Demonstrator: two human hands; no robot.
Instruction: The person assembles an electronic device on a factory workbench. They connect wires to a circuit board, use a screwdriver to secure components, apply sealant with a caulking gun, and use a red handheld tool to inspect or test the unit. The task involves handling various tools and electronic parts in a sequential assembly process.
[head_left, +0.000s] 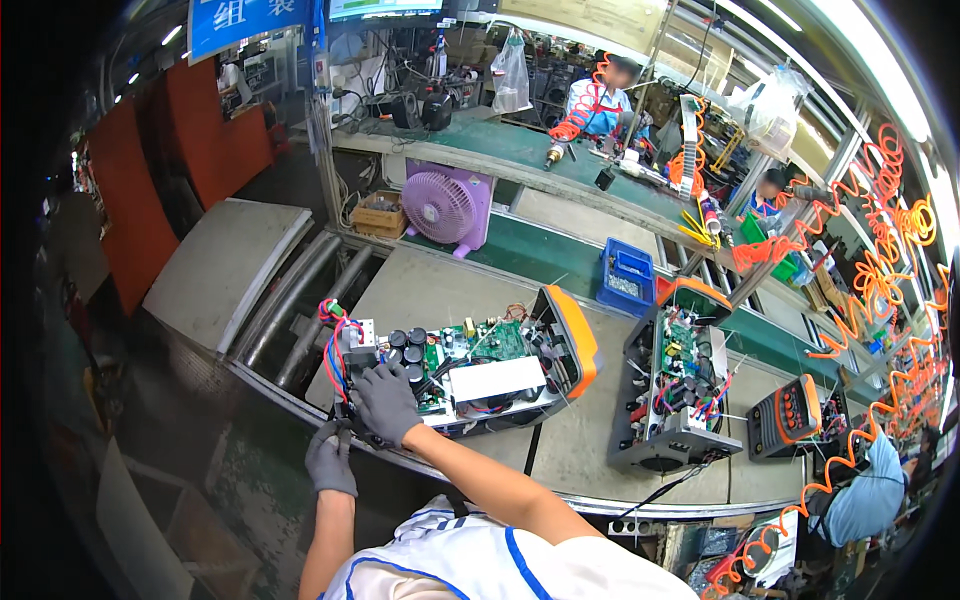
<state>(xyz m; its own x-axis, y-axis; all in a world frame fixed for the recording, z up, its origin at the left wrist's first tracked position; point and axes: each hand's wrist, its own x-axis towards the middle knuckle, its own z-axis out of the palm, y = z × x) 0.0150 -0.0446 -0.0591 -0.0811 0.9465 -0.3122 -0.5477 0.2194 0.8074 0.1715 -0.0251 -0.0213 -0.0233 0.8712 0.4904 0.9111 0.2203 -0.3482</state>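
An opened electrical machine [500, 375] lies lengthwise before me, its orange-edged front panel pointing right. Green circuit boards, black round capacitors and a white plate show inside it. My right hand [387, 403], in a grey glove, rests over the machine's left end with its fingers spread beside the capacitors. Just below that end, off the conveyor's near edge, my left hand [330, 460] is closed, also grey-gloved; a small dark part shows at its fingertips, too hidden to name. Red, blue and other wires [336, 340] rise from the machine's left end, near my hands.
A second opened machine [670, 380] and a smaller orange-fronted one [785, 418] stand to the right on the conveyor [575, 450]. Behind are a purple fan [441, 207], a blue parts bin [627, 277] and a cardboard box [380, 215]. Metal rollers [292, 300] lie left; orange coiled hoses [880, 290] hang right.
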